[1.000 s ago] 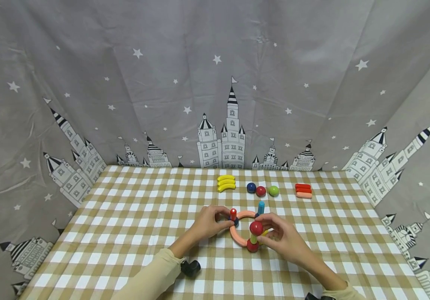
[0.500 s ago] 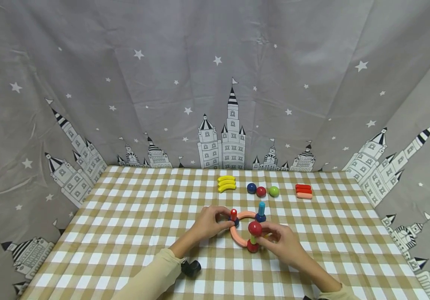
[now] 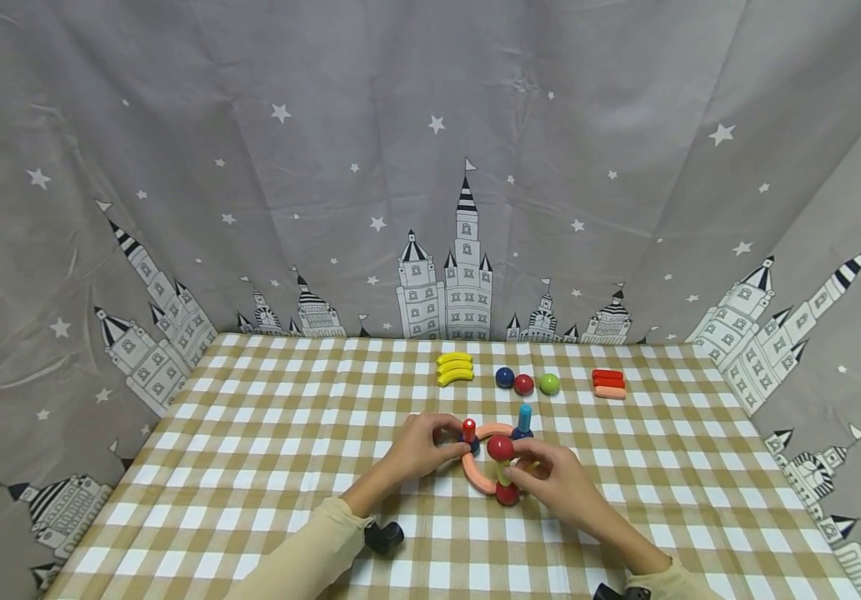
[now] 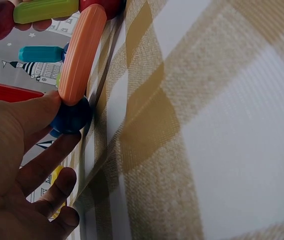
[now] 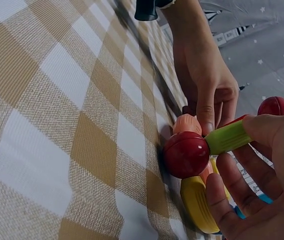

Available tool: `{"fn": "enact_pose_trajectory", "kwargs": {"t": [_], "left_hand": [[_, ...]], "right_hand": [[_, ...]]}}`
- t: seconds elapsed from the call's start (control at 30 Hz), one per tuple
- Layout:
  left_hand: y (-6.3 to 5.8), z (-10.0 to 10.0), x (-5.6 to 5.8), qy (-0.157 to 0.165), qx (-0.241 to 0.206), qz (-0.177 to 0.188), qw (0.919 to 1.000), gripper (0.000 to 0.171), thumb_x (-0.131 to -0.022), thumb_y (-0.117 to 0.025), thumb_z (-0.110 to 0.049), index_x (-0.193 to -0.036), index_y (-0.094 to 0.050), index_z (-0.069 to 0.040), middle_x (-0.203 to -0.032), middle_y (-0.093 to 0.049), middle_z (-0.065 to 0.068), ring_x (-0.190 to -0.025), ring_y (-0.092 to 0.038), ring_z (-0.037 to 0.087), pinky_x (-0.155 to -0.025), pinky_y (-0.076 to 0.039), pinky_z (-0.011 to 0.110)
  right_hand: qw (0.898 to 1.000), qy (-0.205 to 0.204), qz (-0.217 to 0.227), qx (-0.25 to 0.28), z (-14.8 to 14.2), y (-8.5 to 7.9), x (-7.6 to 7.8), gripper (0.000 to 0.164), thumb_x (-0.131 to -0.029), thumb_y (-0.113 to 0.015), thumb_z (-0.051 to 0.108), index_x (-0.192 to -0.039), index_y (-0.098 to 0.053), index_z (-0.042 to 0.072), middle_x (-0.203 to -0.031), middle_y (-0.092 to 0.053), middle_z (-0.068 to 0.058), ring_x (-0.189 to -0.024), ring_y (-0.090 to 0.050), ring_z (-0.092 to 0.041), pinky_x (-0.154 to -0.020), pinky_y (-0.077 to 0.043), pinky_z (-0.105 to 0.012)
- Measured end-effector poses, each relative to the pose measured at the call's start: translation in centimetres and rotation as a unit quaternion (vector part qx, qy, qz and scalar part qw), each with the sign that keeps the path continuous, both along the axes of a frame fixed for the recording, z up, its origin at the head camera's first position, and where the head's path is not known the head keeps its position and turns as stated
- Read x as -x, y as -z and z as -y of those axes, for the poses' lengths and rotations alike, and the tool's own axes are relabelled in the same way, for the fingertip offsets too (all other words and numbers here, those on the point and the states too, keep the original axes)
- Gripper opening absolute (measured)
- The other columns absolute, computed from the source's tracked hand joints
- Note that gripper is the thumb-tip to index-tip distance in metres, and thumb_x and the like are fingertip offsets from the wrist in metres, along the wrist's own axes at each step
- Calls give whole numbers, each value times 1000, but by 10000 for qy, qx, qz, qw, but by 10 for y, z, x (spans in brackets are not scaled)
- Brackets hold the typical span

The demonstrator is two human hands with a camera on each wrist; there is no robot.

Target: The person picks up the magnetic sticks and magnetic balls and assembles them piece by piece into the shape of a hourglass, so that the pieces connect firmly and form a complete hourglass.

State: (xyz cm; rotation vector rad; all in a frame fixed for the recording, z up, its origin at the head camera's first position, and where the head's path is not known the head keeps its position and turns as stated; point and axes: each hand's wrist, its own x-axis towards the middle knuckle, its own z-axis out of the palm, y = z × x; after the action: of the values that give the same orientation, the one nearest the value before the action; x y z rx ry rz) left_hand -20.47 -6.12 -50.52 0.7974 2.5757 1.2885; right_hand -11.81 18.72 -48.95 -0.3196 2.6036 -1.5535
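Observation:
A ring of curved salmon sticks (image 4: 83, 55) and balls lies on the cloth, with a yellow curved stick (image 5: 196, 200) on its right side. My left hand (image 3: 418, 447) pinches the dark blue ball (image 4: 72, 117) at the ring's left, which bears an upright red stick (image 3: 469, 430). With thumb and fingers, my right hand (image 3: 565, 486) holds a green stick (image 5: 229, 137) that stands on the near red ball (image 5: 185, 155). Another red ball (image 3: 500, 447) caps that stick, which leans slightly left. A light blue stick (image 3: 524, 418) rises from the far right ball, partly hidden.
Behind the ring lie several loose pieces: yellow curved sticks (image 3: 455, 369), a dark blue ball (image 3: 504, 377), a red ball (image 3: 523, 384), a green ball (image 3: 549, 384), and red and salmon sticks (image 3: 609, 384). A grey castle-print curtain (image 3: 430, 208) hangs beyond the checked tablecloth (image 3: 250, 467).
My right hand has shifted left, and the top of the green stick with its red ball has tipped left. The left hand stays on the dark blue ball.

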Motion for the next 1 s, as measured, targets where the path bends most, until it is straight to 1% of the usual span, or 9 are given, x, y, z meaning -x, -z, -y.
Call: {"fn": "enact_pose_trajectory", "kwargs": {"t": [0.17,0.27,0.37,0.5,0.6,0.73,0.8,1.0], "left_hand": [[-1,0,0,2,-43,-39,10000,20,-88,-83,-24,-106,-79,-18,-98,-76,-8,-67,-54,11,-61,-42,23],[-1,1,0,-29,-243,-108,9996,23,-88,-84,-22,-110,-78,-17,-101,-76,-6,-67,-54,11,-61,-43,23],[-4,2,-2,-107,-486,-134,9987,26,-88,-84,-22,-113,-77,-17,-104,-75,-7,-70,-56,12,-62,-45,24],[-11,3,-5,-224,-739,-61,9970,27,-89,-83,-22,-114,-77,-16,-107,-74,-8,-75,-58,12,-65,-48,26],[-14,3,-6,-228,-870,-38,9959,23,-89,-82,-20,-111,-77,-17,-106,-75,-8,-78,-59,13,-68,-48,26],[-14,2,-6,-207,-906,-91,9956,18,-89,-82,-17,-107,-78,-20,-101,-76,-9,-77,-58,13,-68,-47,26],[-14,2,-6,-197,-908,-124,9956,17,-90,-82,-17,-106,-78,-20,-101,-76,-8,-77,-58,14,-68,-47,26],[-15,0,-7,-203,-896,-193,9956,15,-89,-82,-18,-104,-78,-21,-100,-74,-10,-77,-59,16,-67,-47,26]], "right_hand": [[10000,42,41,21,1,-1,0,27,-94,-77,21,-117,-72,10,-100,-73,2,-87,-68,-13,-74,-55,-26],[9999,73,76,39,2,-1,0,27,-94,-77,21,-118,-71,10,-100,-72,2,-87,-68,-14,-74,-55,-25],[9998,98,77,132,2,0,0,28,-93,-77,19,-119,-70,10,-102,-72,0,-86,-67,-15,-73,-55,-25],[9993,78,-51,369,3,2,-1,36,-93,-77,14,-127,-65,10,-108,-72,-3,-90,-68,-16,-75,-56,-26],[9988,38,-206,452,3,3,-2,45,-94,-77,15,-136,-60,15,-110,-71,-2,-94,-68,-16,-79,-57,-28],[9980,-43,-399,481,4,4,-3,49,-95,-76,16,-140,-57,18,-111,-69,-1,-97,-68,-16,-82,-57,-29],[9976,-97,-479,498,4,4,-3,50,-95,-75,16,-141,-56,16,-112,-69,-4,-97,-68,-16,-83,-57,-29],[9963,-125,-479,709,4,2,-3,50,-96,-74,12,-142,-55,15,-116,-71,-8,-94,-68,-18,-77,-58,-30]]}}
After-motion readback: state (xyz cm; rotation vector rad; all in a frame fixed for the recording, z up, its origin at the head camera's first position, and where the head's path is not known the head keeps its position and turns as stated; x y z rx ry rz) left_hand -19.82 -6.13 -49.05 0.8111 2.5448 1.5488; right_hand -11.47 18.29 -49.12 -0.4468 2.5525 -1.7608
